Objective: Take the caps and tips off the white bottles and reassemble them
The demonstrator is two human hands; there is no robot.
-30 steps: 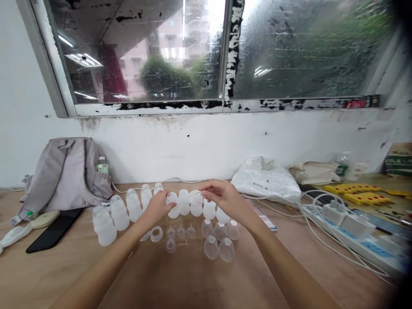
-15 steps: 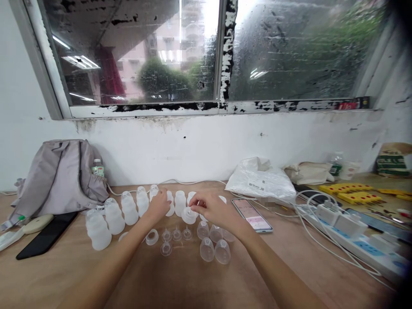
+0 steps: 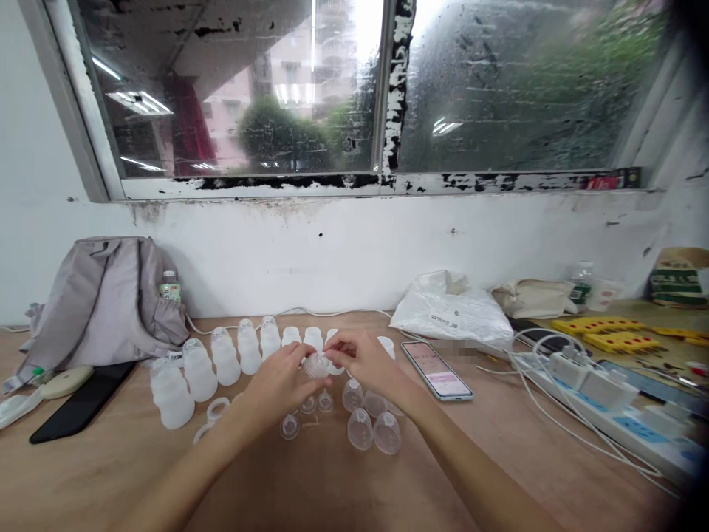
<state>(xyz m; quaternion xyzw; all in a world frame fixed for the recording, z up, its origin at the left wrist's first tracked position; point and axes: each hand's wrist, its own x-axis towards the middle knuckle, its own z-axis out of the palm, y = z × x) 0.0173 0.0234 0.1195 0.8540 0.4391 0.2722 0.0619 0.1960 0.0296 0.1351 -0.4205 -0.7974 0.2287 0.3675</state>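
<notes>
My left hand (image 3: pixel 285 380) is curled around the left side of a whitish bottle ring with a clear nipple (image 3: pixel 317 365). Fingertips of my right hand (image 3: pixel 360 360) pinch its right side. Behind my hands stand frosted white baby bottles without caps (image 3: pixel 313 338). To the left runs a row of frosted bottles with clear domed caps (image 3: pixel 200 371). Nearer to me lie loose clear nipples (image 3: pixel 289 426), partly covered by my left hand. Clear dome caps (image 3: pixel 360 428) sit below my right hand. White rings (image 3: pixel 218 408) lie beside my left forearm.
A lit phone (image 3: pixel 437 372) lies to the right, near a white plastic bag (image 3: pixel 451 310). Farther right is a power strip (image 3: pixel 614 421) with tangled cables. On the left are a grey backpack (image 3: pixel 111 295) and a dark phone-like slab (image 3: pixel 83 406).
My left hand has come from beside the standing bottles to the ring with the nipple in my right hand. The view has shifted slightly.
</notes>
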